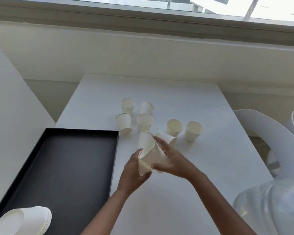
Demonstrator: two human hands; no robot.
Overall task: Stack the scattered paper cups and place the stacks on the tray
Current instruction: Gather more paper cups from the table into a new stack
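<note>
Nearest the lens, at the bottom-left corner, a white nested stack (24,221) is seen lying over the near end of the black tray (81,131); whether it rests in the tray cannot be told. At bottom right, a clear plastic item (270,209) is partly in view. Above the tabletop (185,192), a held cup (151,156) is gripped on its side by both hands: the fingers of the left hand (134,173) are curled under its rim end, and the thumb and fingers of the right hand (172,158) are wrapped round its wall. Just behind, a second cup (145,139) touches or overlaps it; whether nesting has begun cannot be told. For a clean nest, the base of one cup should be lined up with the mouth of the other and pushed straight in under light pressure, so that the thin wall is not crushed. A tipped cup (166,137) lies behind the right fingers, and six loose cups (145,122) are scattered farther back, apart from the tray. No brand, label or writing can be read on any item.
</note>
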